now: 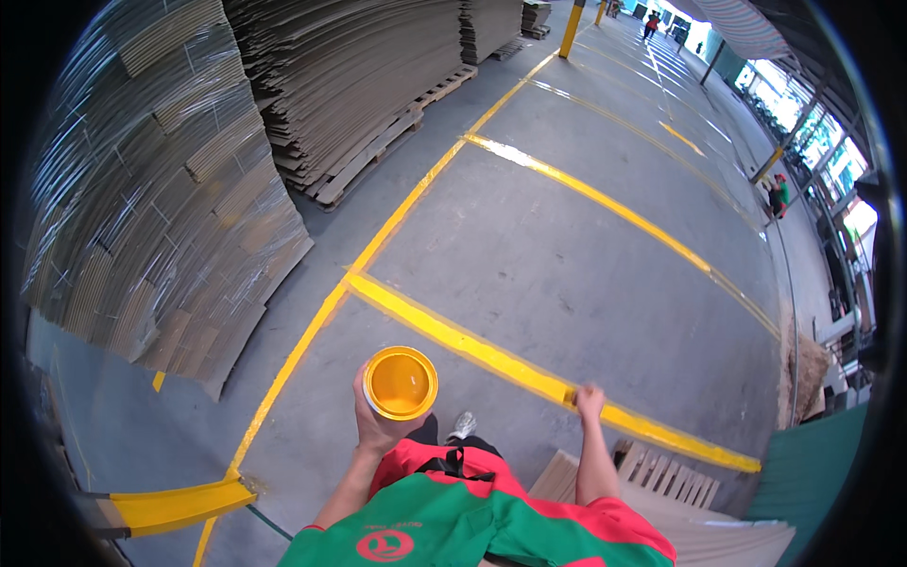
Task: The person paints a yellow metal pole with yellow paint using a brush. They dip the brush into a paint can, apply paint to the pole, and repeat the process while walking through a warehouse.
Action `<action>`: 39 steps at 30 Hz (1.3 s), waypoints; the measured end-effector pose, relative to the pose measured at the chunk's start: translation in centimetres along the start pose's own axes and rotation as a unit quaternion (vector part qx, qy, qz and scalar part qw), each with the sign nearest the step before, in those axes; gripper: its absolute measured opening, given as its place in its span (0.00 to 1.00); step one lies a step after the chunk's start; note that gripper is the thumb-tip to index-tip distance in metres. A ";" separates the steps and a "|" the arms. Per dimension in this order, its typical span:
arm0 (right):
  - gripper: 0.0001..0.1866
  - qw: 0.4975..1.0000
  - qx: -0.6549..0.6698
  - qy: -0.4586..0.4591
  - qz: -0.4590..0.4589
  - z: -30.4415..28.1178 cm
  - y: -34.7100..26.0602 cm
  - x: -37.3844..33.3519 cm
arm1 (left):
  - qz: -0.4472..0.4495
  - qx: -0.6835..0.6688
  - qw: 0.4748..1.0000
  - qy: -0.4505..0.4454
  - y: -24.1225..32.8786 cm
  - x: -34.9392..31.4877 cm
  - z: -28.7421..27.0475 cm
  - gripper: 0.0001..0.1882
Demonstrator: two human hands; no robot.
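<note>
Your left hand [376,422] is wrapped around the side of an open paint can [402,361], its mouth facing up and its inside coated yellow, held out in front of your body. To the right of the can, your right hand [590,403] has its fingers curled over the yellow crossing stripe [472,352]; a small brownish thing shows at their edge, but I cannot tell what it is or whether you grip it. You have 1 pale shoe [463,425] showing just right of the can. Beyond the can, bare concrete floor [567,265] gives you wide open room up to a 2nd crossing stripe [605,199]. Left of the can, the long yellow stripe [312,337] marks the lane edge, and past it stands a film-wrapped cardboard stack [161,217]. Your tighter edges lie near the body: a yellow post [175,507] to the can's lower left, and to its lower right a slatted wooden pallet [666,475], with a green panel [808,463] farther out on that side.
</note>
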State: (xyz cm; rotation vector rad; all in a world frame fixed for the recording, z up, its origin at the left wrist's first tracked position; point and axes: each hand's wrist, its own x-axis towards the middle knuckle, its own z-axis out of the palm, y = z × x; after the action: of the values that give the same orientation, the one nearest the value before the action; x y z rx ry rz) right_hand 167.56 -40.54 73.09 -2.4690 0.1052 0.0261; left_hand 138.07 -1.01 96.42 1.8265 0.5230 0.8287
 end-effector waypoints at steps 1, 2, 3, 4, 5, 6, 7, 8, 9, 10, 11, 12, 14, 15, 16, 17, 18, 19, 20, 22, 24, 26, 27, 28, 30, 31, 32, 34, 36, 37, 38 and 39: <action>0.12 0.997 0.059 0.019 -0.052 -0.8 -4.3 6.2 | -0.001 -0.014 1.000 -0.001 -0.1 2.0 1.6 0.62; 0.10 0.997 0.079 0.011 -0.026 -1.4 -8.8 11.4 | -0.003 -0.019 1.000 -0.001 -0.4 4.1 3.2 0.61; 0.08 0.987 0.158 -0.010 -0.034 -1.9 -13.5 15.6 | -0.004 -0.018 1.000 0.004 -0.9 6.4 4.8 0.61; 0.09 0.971 0.228 -0.019 -0.062 -2.2 -18.2 18.9 | 0.007 -0.025 1.000 -0.008 -1.5 8.7 6.3 0.61; 0.09 0.949 0.299 -0.042 -0.092 -2.2 -22.7 21.6 | 0.016 -0.029 0.999 -0.010 -2.1 11.1 8.0 0.61; 0.10 0.949 0.298 -0.046 -0.091 -2.0 -27.0 23.9 | 0.037 -0.029 0.999 -0.001 -2.8 13.5 9.7 0.61; 0.11 0.935 0.323 -0.080 -0.122 -1.4 -30.9 26.1 | 0.042 -0.007 0.999 -0.003 -3.4 16.0 11.4 0.60; 0.12 0.926 0.321 -0.104 -0.168 -0.6 -34.4 28.5 | 0.053 0.026 0.998 0.003 -4.2 18.5 13.2 0.60; 0.12 0.920 0.319 -0.135 -0.185 0.5 -37.5 31.3 | 0.036 0.007 0.999 -0.005 -5.1 21.1 15.0 0.60; 0.12 0.912 0.309 -0.162 -0.216 1.9 -40.2 34.8 | 0.017 -0.015 1.000 0.002 -6.2 23.7 17.0 0.60; 0.13 0.901 0.294 -0.191 -0.256 3.5 -42.4 39.1 | 0.013 -0.041 0.999 0.019 -7.4 26.4 19.2 0.59; 0.14 0.885 0.302 -0.211 -0.284 5.3 -44.1 44.2 | 0.022 -0.071 0.997 0.035 -8.7 29.3 21.5 0.59; 0.15 0.880 0.225 -0.175 -0.380 9.9 -45.8 55.3 | 0.049 -0.080 0.993 0.074 -11.2 35.5 26.0 0.58; 0.16 0.869 0.220 -0.179 -0.405 12.4 -45.6 60.9 | 0.070 -0.070 0.993 0.067 -12.0 38.9 28.2 0.58; 0.16 0.861 0.191 -0.200 -0.426 14.5 -44.4 66.0 | 0.043 -0.079 0.992 0.087 -12.3 42.2 30.3 0.59; 0.15 0.885 0.205 -0.254 -0.331 16.1 -42.3 70.4 | 0.051 -0.053 0.991 0.114 -12.1 45.5 32.3 0.60; 0.14 0.923 0.143 -0.262 -0.243 17.1 -39.7 74.0 | 0.058 -0.027 0.989 0.131 -11.7 48.7 34.2 0.61; 0.15 0.939 -0.113 -0.239 -0.218 18.0 -36.7 76.5 | 0.054 -0.028 0.989 0.134 -11.3 51.8 35.9 0.61; 0.16 0.899 0.248 -0.347 -0.094 18.9 -33.7 78.1 | 0.061 -0.019 0.989 0.134 -10.9 54.7 37.6 0.62; 0.16 0.924 0.093 -0.360 -0.093 21.6 -30.6 79.6 | 0.058 -0.002 0.988 0.142 -10.0 60.4 40.6 0.63; 0.16 0.916 0.046 -0.385 -0.103 24.3 -31.5 81.6 | 0.047 0.002 0.988 0.145 -9.2 65.9 43.7 0.64; 0.16 0.908 0.032 -0.402 -0.114 25.9 -34.0 85.3 | 0.048 0.008 0.985 0.165 -9.1 71.0 47.3 0.65; 0.16 0.907 0.035 -0.405 -0.114 26.4 -35.1 87.7 | 0.052 0.018 0.982 0.180 -9.2 73.4 49.3 0.65; 0.16 0.907 0.038 -0.404 -0.112 26.7 -36.0 90.6 | 0.055 0.029 0.979 0.196 -9.3 75.7 51.5 0.65; 0.16 0.911 0.038 -0.396 -0.107 26.8 -37.1 97.6 | 0.038 0.011 0.974 0.223 -9.6 79.8 56.4 0.64; 0.16 0.914 0.037 -0.390 -0.108 26.5 -37.4 101.8 | 0.032 0.006 0.972 0.235 -9.7 81.9 59.0 0.63; 0.16 0.919 0.043 -0.377 -0.111 26.1 -37.7 106.5 | 0.023 -0.006 0.968 0.252 -9.6 84.0 61.8 0.63; 0.16 0.929 0.050 -0.347 -0.114 25.0 -38.4 116.8 | -0.005 0.004 0.959 0.283 -8.9 88.2 67.5 0.62; 0.16 0.943 0.075 -0.309 -0.100 24.1 -40.1 128.1 | -0.015 0.029 0.949 0.312 -7.7 92.3 72.7 0.62; 0.16 0.948 0.099 -0.286 -0.097 23.9 -41.7 134.2 | -0.028 0.037 0.949 0.311 -7.3 94.4 75.2 0.62; 0.16 0.950 0.138 -0.262 -0.098 24.1 -44.1 140.4 | -0.026 0.021 0.952 0.304 -7.0 96.6 77.7 0.62; 0.16 0.949 0.179 -0.239 -0.102 24.6 -47.0 146.6 | -0.024 0.003 0.954 0.300 -6.9 98.8 80.1 0.62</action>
State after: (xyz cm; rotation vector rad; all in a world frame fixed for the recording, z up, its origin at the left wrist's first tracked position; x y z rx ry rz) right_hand 317.68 1.27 76.36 -2.0336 -0.3282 0.4704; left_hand 263.81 18.89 100.13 1.5399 0.9477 1.3572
